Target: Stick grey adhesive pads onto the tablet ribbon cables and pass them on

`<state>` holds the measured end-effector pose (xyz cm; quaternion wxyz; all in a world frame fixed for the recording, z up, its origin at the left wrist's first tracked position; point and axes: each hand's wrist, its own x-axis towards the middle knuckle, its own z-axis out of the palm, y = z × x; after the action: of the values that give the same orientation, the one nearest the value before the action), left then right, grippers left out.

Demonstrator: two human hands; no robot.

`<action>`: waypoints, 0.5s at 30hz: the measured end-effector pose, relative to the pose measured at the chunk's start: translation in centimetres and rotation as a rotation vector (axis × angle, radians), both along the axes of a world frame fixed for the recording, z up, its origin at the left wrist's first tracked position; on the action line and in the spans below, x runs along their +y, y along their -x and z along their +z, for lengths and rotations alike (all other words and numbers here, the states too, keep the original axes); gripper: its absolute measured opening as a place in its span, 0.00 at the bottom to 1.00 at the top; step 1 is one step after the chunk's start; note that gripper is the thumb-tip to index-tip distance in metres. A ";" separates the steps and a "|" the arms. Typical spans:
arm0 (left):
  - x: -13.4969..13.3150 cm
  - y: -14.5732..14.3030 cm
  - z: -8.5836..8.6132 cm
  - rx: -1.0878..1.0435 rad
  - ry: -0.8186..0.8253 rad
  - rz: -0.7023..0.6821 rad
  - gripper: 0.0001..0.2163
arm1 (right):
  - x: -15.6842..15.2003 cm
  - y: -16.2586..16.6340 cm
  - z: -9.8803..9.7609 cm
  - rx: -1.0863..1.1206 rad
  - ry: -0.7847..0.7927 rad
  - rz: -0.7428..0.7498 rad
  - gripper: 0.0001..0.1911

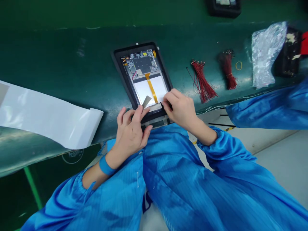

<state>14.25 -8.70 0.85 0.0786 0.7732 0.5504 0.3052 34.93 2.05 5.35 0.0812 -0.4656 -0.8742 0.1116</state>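
Seen largest first: dark green worktop running across the view, with a long white sheet of glossy backing paper lying at the left, curled up at its near end. At the right, crinkled clear plastic bag, then two bundles of thin red wires, one loose and fanned, the other tied and darker, well apart from the work. Small yellow rubber band just beside the tied bundle.

Centre, at the near edge of the worktop: black-framed tablet, back cover off, face down, circuit board at the far end, white panel below it, orange flat ribbon cable running down the middle. Board and cable already seated, by the look of it; back still open, so closing up judged not yet done.

Left hand resting on the tablet's near edge, grip pinched on a small grey strip of tape or film, lifted at an angle over the white panel. Right hand pressed on the near right corner of the frame, fingers curled down; grip closed on the frame's edge, though whether anything small sits under the fingertips cannot be told. Strip not yet laid flat.
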 end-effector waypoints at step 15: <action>0.5 0.9 -0.3 0.017 -0.008 -0.017 0.43 | 0.3 -4.6 -3.2 0.122 -0.032 0.246 0.21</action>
<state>13.37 -8.21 0.51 0.0733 0.7807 0.5431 0.3004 39.51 2.33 2.18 0.1272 -0.3459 -0.9197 0.1351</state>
